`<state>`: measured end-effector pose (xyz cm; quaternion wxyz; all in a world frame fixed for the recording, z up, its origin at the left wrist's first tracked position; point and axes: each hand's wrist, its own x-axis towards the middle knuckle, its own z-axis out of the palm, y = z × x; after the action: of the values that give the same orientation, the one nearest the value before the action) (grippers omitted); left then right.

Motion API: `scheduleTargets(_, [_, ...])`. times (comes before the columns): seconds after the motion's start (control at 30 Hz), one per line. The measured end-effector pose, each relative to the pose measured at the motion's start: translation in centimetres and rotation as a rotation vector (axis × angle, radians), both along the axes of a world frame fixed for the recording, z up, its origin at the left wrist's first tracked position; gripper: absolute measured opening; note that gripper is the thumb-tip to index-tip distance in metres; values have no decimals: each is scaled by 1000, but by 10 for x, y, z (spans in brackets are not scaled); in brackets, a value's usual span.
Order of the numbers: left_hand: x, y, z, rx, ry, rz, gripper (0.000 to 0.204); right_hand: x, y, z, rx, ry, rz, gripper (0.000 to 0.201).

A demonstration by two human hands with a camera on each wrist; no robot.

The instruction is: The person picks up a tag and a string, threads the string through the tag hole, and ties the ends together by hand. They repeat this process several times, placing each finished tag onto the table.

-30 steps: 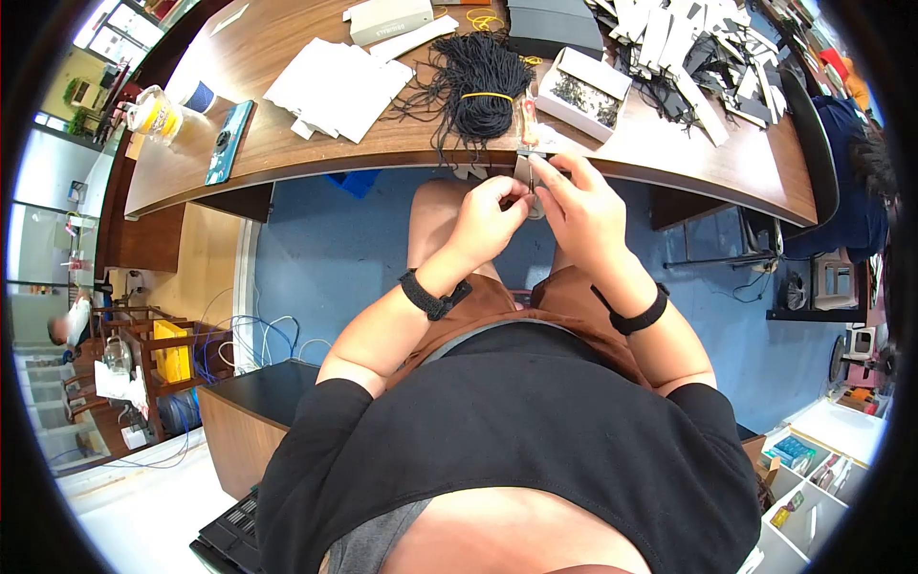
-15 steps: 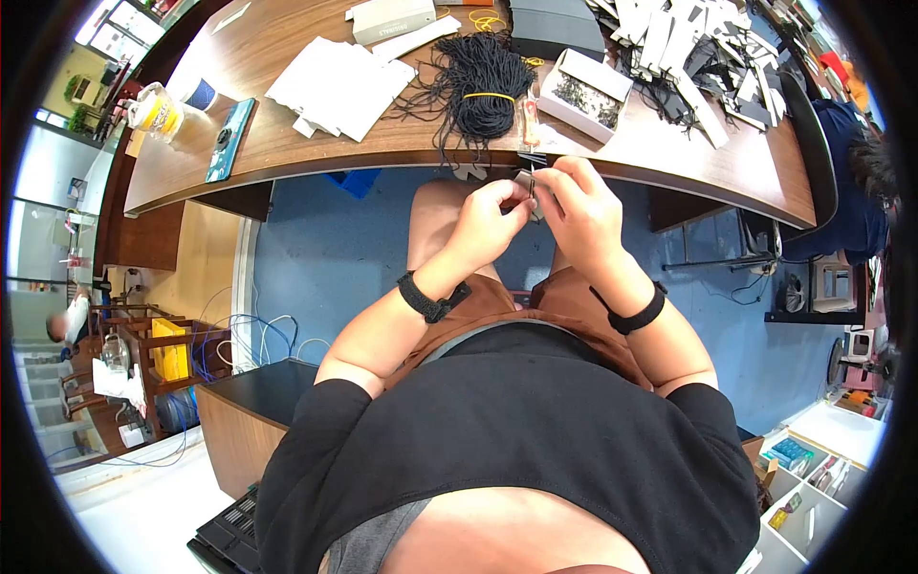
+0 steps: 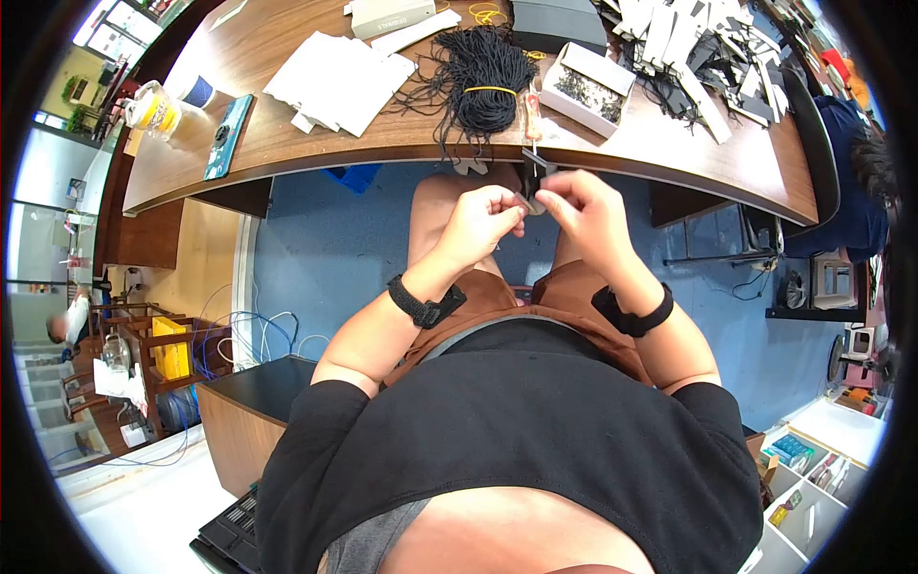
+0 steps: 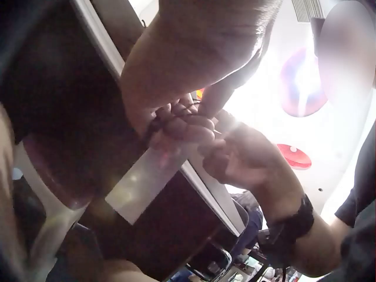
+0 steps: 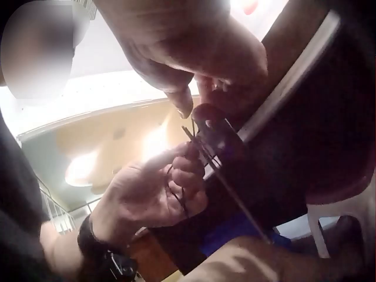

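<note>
Above my lap, just off the table's front edge, both hands work close together. My left hand (image 3: 480,225) pinches a thin black cord (image 5: 182,191), which runs over its curled fingers in the right wrist view. My right hand (image 3: 588,212) has thumb and forefinger bent toward the left fingertips. Between the hands a long flat card tag (image 4: 144,185) hangs down, pale in the left wrist view and almost edge-on in the right wrist view. Its upper end lies among the right fingers, partly hidden. A bundle of black cords (image 3: 488,105), tied by a yellow band, lies on the table ahead.
On the wooden table (image 3: 382,148) are an open white box (image 3: 588,91) of small black pieces, a pile of white and black tags (image 3: 688,57), white sheets (image 3: 339,86), a phone (image 3: 228,139) and an orange-handled tool (image 3: 532,120). Someone sits at the right.
The hands, earlier touching at the fingertips, have drawn slightly apart and a little nearer my body. The right fingers have lowered, and the tag's dark side now shows between the hands.
</note>
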<state>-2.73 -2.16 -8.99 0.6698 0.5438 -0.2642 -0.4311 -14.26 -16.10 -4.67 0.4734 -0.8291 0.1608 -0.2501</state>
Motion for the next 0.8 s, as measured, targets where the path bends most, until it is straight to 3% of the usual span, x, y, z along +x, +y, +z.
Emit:
scheduleTargets(0.1, [-4, -4, 5, -18, -37, -14, 9, 10, -7, 3, 415, 145, 77, 16])
scheduleTargets(0.2, [-2, -1, 7, 26, -33, -20, 10, 9, -7, 1, 559, 90, 92, 9])
scheduleTargets(0.33, [6, 6, 11, 64, -62, -2, 9, 9, -13, -8, 1137, -106, 181, 7])
scheduleTargets(0.43, [16, 12, 12, 116, -102, -24, 11, 8, -22, -2, 1717, -157, 400, 11])
scheduleTargets(0.57, [27, 23, 16, 176, -115, -28, 15, 1, -22, -11, 1798, -134, 589, 20])
scheduleTargets(0.6, [28, 24, 17, 176, -109, -21, 14, -1, -22, -7, 1698, -75, 678, 28])
scheduleTargets(0.7, [21, 23, 25, 102, 59, 8, 12, -7, -9, 30, 778, 268, 601, 35])
scheduleTargets(0.73, [16, 21, 28, 65, 140, 18, 11, -5, 10, 29, 431, 235, 488, 44])
scheduleTargets(0.77, [10, 18, 27, 37, 203, 12, 11, -5, 13, 19, -85, 173, 456, 43])
scheduleTargets(0.8, [4, 14, 25, 10, 266, 3, 12, -4, 20, 14, -272, 81, 347, 39])
